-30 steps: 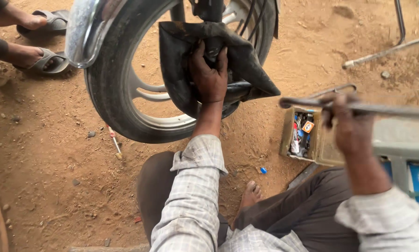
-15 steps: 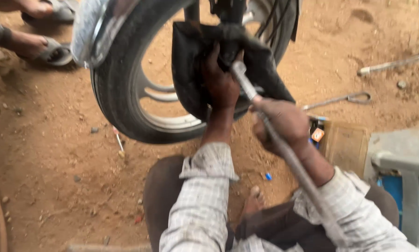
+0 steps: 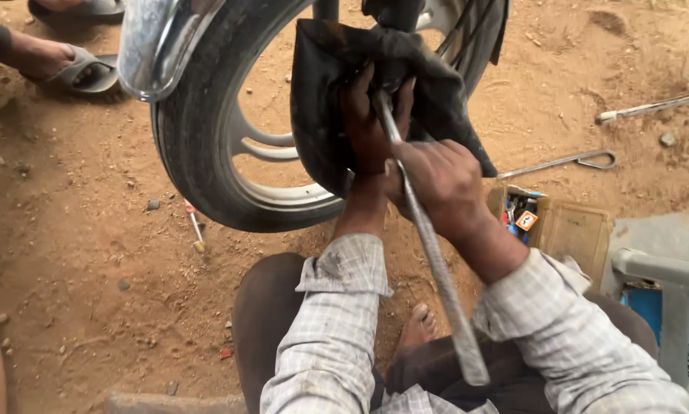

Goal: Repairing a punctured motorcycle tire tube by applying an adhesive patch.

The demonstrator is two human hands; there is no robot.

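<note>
Since the earlier frame, the right hand (image 3: pixel 436 184) has pushed the long metal bar (image 3: pixel 429 245) further up, so its tip now sits against the left hand, and the view has closed in slightly on the wheel.

Nearest the camera, below the wheel (image 3: pixel 206 153), the person squats on red dirt ground (image 3: pixel 68 268), both forearms in checked shirt sleeves (image 3: pixel 337 337). One bare foot (image 3: pixel 419 326) shows between the knees.

The bar runs from near the person's lap, below the wheel, steeply up toward the wheel's hub. The right hand's grip is closed around the bar about midway along it, just below and to the right of the wheel's middle.

The left hand (image 3: pixel 367 123) is further up, over the wheel's hub, its grip closed on a black rubber sheet (image 3: pixel 436 100) that looks like an inner tube, draped over the hub. The bar's upper end lies between its fingers.

The wheel itself is a motorcycle wheel with a black tyre and silver alloy spokes, standing upright. A shiny metal mudguard (image 3: pixel 156 46) curves over its upper left edge.

Right of the wheel, on the ground, sits a small open cardboard box (image 3: pixel 559 222) holding small colourful items. Beyond it lies a thin metal rod with a looped end (image 3: pixel 567 162). At the far right of the wheel is a grey frame over something blue (image 3: pixel 666 307).

Left of the wheel, a small screwdriver (image 3: pixel 193 226) lies in the dirt. Far upper left of the wheel, another person's foot in a grey sandal (image 3: pixel 76 65) rests on the ground.
</note>
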